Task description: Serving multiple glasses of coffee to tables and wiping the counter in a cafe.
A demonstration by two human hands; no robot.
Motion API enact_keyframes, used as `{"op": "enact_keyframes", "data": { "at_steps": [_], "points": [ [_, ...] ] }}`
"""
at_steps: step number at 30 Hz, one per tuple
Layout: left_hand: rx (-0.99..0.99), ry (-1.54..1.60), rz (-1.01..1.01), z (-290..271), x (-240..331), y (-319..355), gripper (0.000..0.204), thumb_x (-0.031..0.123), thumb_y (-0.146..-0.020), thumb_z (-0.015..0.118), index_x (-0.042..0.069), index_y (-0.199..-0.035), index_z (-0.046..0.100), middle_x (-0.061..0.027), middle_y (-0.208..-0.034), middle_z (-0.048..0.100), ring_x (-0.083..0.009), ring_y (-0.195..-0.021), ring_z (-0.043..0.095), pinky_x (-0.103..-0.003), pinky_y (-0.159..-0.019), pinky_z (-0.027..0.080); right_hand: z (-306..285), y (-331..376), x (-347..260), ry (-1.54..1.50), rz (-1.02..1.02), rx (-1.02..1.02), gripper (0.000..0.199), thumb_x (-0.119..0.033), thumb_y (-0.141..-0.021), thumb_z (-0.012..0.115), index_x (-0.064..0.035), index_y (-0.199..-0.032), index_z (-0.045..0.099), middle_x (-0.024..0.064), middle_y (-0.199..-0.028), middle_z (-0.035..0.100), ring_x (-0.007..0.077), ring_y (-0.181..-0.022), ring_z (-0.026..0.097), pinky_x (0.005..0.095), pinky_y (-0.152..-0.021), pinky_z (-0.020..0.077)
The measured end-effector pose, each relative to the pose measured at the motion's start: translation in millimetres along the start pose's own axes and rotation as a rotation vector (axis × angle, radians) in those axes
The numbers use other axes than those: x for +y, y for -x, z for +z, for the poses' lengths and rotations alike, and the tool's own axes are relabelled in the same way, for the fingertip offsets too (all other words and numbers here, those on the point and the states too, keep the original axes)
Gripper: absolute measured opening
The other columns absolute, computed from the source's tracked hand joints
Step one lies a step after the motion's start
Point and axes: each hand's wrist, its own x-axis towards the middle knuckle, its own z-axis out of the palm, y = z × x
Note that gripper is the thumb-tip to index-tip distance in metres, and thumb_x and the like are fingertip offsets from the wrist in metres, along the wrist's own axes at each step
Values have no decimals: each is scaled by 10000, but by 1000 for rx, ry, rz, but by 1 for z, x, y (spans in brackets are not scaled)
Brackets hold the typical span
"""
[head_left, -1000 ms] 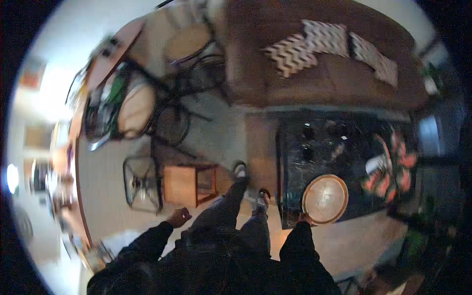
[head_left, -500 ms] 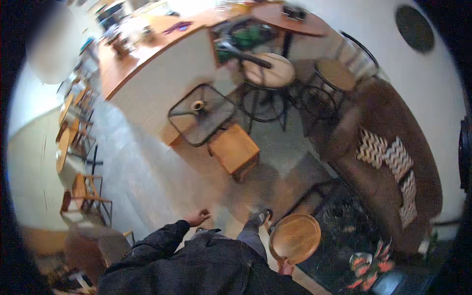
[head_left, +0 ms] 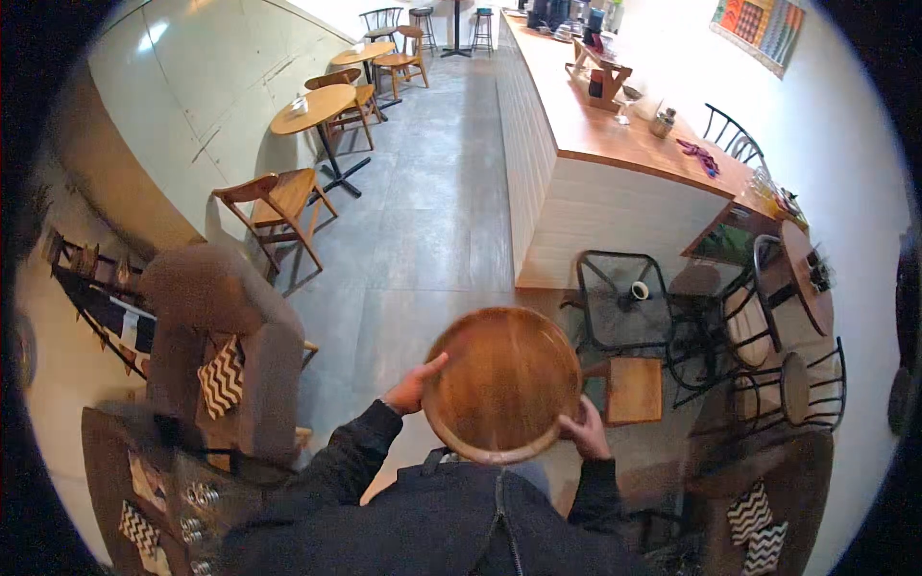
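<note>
A person in a dark zip-front jacket [head_left: 461, 523] grips a round wooden tray [head_left: 502, 384] at waist height, its broad brown face turned up to the camera between the two sets of fingers. The left hand [head_left: 408, 391] is clamped on the tray's left edge, thumb laid over the rim; the right hand [head_left: 590, 431] is clamped on the lower right edge, thumb likewise on top. The remaining fingers are largely hidden at or under the rim, and how far they spread cannot be told.

Just past the right fingers stands a small square wooden stool [head_left: 636, 390]. Below and to the right of those same fingers, zigzag-patterned cushions [head_left: 749, 514] rest on a brown sofa [head_left: 812, 470]. To the left of the left fingers, a brown armchair [head_left: 274, 360] carries a matching zigzag cushion [head_left: 222, 378].

Farther out, ahead and to the right of the right fingers, a cup [head_left: 640, 290] sits on a black-framed table [head_left: 597, 323] with a see-through top, near black metal chairs [head_left: 812, 389]. Beyond the left fingertips and to their left, a wooden chair [head_left: 288, 204] and a round wooden table [head_left: 313, 108] line the pale wall.

Well ahead of the right fingers runs a white-sided counter [head_left: 586, 216] with a wooden top, a dark reddish cloth [head_left: 698, 156] lying on it. High to the right, a colourful picture [head_left: 759, 31] hangs on the white wall.
</note>
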Motion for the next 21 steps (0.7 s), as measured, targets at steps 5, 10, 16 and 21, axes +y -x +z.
{"op": "enact_keyframes", "data": {
  "at_steps": [5, 10, 16, 21],
  "points": [
    [159, 413, 239, -86, 35, 13, 588, 431, -1052, 430, 6, -1456, 380, -156, -1420, 525, -278, -1254, 562, -429, -1037, 491, 117, -101, -102, -124, 95, -84, 492, -211, -938, 702, -39, -1344, 485, 97, -1123, 679, 157, -947, 664, 327, -794, 558],
    [299, 495, 390, -125, 95, -35, 582, 444, -1069, 359, 18, -1465, 373, -164, -1455, 490, -287, -1307, 513, -442, -1097, 424, 175, -197, -142, -167, 1, -28, 425, -280, -983, 621, -60, -1329, 510, 65, -1068, 697, 125, -882, 668, 283, -681, 558],
    [366, 473, 389, -184, 198, -114, 579, 427, -1073, 352, 25, -1490, 350, -151, -1480, 468, -295, -1336, 480, -434, -1122, 390, 217, -358, -196, -152, -20, -39, 431, -268, -982, 620, -23, -1328, 540, 71, -1062, 691, 122, -891, 658, 272, -673, 552],
    [431, 445, 447, -221, 315, -186, 627, 486, -1059, 365, 23, -1481, 355, -159, -1463, 469, -303, -1312, 494, -437, -1095, 416, 248, -492, -267, -71, -76, -126, 368, -248, -1012, 579, -21, -1302, 580, 49, -1025, 685, 85, -849, 630, 230, -668, 510]
  ]
}}
